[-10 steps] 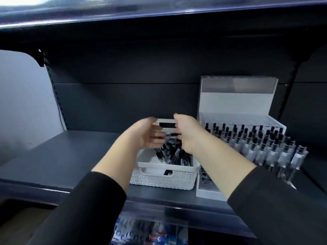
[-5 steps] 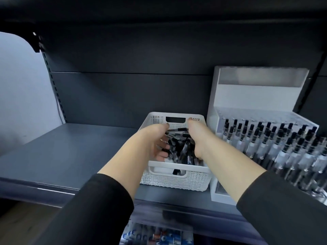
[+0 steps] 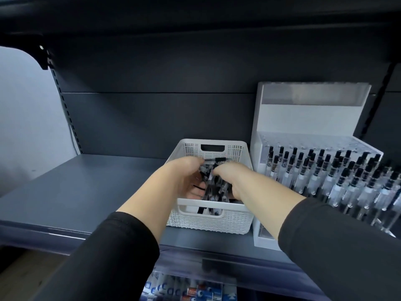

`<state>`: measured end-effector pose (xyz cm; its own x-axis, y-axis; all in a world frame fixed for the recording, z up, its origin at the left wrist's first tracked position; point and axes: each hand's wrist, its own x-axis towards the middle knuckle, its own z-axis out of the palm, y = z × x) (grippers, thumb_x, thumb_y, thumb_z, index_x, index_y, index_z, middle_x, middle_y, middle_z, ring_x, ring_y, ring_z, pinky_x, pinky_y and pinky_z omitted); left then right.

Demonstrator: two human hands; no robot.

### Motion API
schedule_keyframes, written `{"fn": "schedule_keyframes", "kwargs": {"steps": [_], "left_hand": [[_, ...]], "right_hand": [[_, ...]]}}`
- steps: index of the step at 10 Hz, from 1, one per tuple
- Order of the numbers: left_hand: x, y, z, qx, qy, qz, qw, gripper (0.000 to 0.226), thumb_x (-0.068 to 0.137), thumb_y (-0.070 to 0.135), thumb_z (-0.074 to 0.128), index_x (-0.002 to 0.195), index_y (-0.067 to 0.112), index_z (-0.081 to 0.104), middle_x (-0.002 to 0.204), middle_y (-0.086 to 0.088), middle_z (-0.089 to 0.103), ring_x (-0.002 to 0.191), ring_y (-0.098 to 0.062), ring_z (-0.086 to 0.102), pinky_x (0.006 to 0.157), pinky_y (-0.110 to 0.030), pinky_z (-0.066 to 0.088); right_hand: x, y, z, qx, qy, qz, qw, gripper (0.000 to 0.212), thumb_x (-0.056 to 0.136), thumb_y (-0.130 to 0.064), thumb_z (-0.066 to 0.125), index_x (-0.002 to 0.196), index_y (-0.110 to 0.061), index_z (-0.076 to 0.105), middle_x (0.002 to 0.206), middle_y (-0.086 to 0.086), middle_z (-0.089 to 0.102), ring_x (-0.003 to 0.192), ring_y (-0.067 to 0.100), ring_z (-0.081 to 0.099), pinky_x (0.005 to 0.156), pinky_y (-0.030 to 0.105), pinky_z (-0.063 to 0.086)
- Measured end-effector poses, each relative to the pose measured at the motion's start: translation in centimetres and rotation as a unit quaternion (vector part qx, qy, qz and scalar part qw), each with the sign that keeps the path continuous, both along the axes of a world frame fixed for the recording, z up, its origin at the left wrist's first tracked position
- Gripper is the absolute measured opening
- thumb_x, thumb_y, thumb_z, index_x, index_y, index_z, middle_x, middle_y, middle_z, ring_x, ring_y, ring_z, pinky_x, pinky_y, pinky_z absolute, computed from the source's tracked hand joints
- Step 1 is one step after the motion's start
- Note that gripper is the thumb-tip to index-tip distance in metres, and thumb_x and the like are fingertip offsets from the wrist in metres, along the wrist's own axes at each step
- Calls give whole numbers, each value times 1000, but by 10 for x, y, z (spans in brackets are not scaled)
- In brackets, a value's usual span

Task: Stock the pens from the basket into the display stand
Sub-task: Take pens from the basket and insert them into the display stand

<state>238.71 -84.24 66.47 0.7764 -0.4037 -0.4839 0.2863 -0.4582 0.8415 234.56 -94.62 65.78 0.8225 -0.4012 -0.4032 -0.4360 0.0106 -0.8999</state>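
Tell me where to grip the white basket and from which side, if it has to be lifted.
Grip the white basket by the cut-out handle slots in its near and far end walls, reaching from the front. The display stand stands close on its right, and both the left hand and right hand are busy inside among the pens.

dark grey shelf (image 3: 82,192) | dark back panel (image 3: 152,118) | pale wall (image 3: 28,118) left
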Motion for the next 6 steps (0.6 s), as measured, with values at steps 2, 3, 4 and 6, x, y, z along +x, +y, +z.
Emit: {"fn": "schedule_keyframes", "kwargs": {"steps": [2,3,4,6], "left_hand": [[1,1,0,1,-5,-18,1000,46,102,43,23,95,7,50,76,-10,54,32,-17,49,38,-18,43],[2,4,0,1,1,-12,1000,43,101,43,33,84,9,53,72,-6,56,30,-15,48,36,-16,39],[3,5,0,-16,24,-30,999,38,98,41,43,86,10,61,70,-7,66,51,-20,62,47,-24,49],[1,6,1,-43,45,-39,997,29,100,30,42,95,9,61,68,-4,68,53,-16,65,47,-28,55]], "right_hand": [[-1,1,-3,-42,29,76,996,24,89,-1,56,113,-3,57,126,16,58,116,34,57,90,40,51],[-2,3,-5,-15,25,65,997,13,87,6,52,94,0,60,116,20,62,106,33,61,97,48,47],[1,0,-4,0,12,43,999,17,83,12,46,77,-2,54,81,16,57,70,23,55,97,47,46],[-5,0,5,4,13,37,999,20,89,5,41,71,-1,47,53,10,50,52,19,45,79,38,50]]}}
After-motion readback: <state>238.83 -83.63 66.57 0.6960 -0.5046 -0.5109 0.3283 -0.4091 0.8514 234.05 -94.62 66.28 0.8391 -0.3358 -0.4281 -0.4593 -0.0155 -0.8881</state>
